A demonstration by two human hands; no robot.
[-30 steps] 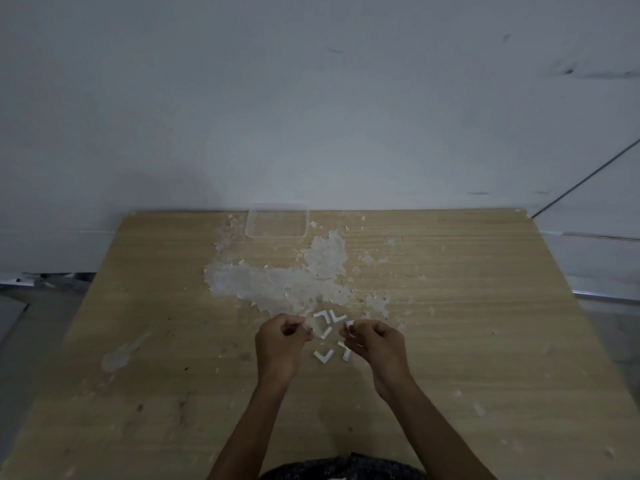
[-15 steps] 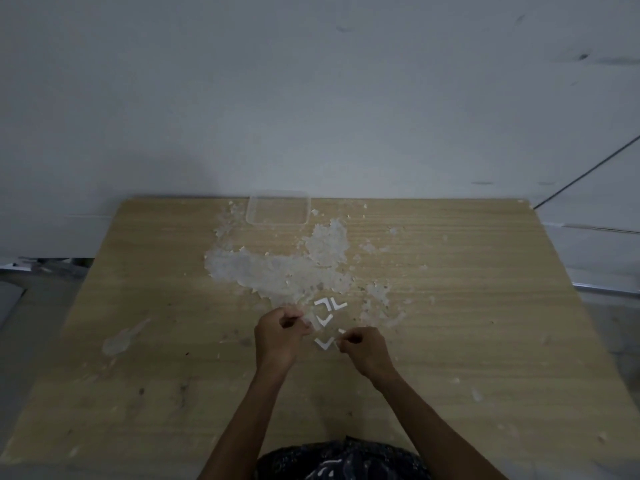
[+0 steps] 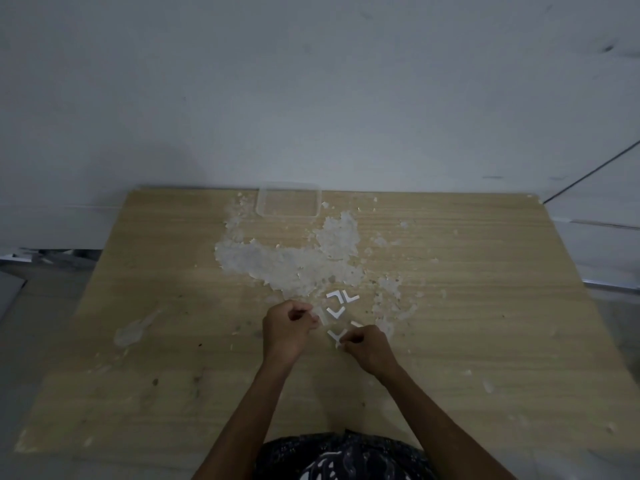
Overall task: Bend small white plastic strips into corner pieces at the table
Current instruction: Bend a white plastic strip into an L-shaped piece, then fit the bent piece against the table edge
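Several small white bent corner pieces lie on the wooden table (image 3: pixel 485 306): a pair (image 3: pixel 343 297) at the far side, one (image 3: pixel 336 311) below them, one (image 3: pixel 356 323) by my right hand. My left hand (image 3: pixel 287 329) has its fingers curled, and its fingertips pinch a faint, blurred white strip (image 3: pixel 323 317). My right hand (image 3: pixel 369 344) is low over the table, thumb and forefinger pinched on a white corner piece (image 3: pixel 335 337) at its fingertips. The two hands are a short gap apart.
A wide patch of white plastic scraps (image 3: pixel 287 261) spreads over the table's middle, with flecks to the right. A clear plastic container (image 3: pixel 288 203) stands at the far edge against the grey wall. A pale smear (image 3: pixel 133 332) marks the left side.
My right hand has dropped from beside the left hand down to the table surface, nearer to me, with its white piece. The left hand has stayed nearly where it was.
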